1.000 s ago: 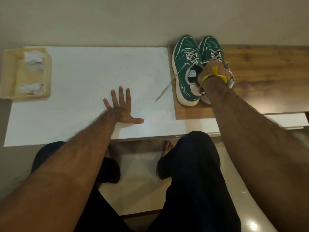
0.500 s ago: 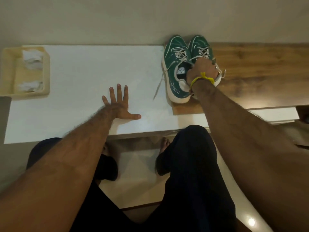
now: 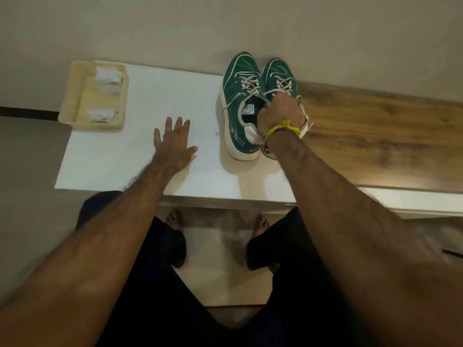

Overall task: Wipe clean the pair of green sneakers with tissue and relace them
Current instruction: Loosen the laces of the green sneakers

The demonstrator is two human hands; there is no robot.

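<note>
The right hand (image 3: 279,113) grips the pair of green sneakers (image 3: 253,101) from above, its fingers curled down into the collars where the two shoes meet, so that one hand carries both at once; whether they pinch the inner walls or hook the tongues cannot be told, since the back of the hand hides the fingertips. The shoes stand side by side with toes pointing away toward the wall, over the right part of the white table top (image 3: 150,101), the outer one close to the wooden surface (image 3: 375,136) alongside. Both are laced, and a loose lace end (image 3: 226,106) trails off the left shoe, which suggests unlacing and wiping have not begun. The left hand (image 3: 172,144) lies flat on the white top, fingers straight and slightly spread, thumb out to the side; it holds nothing and seems to brace the body while the other arm reaches. At the far left corner sits a shallow tan tray (image 3: 72,96) with two crumpled wads of tissue (image 3: 106,76), kept within reach of the free hand for the wiping to come. A yellow band (image 3: 283,127) circles the right wrist.
</note>
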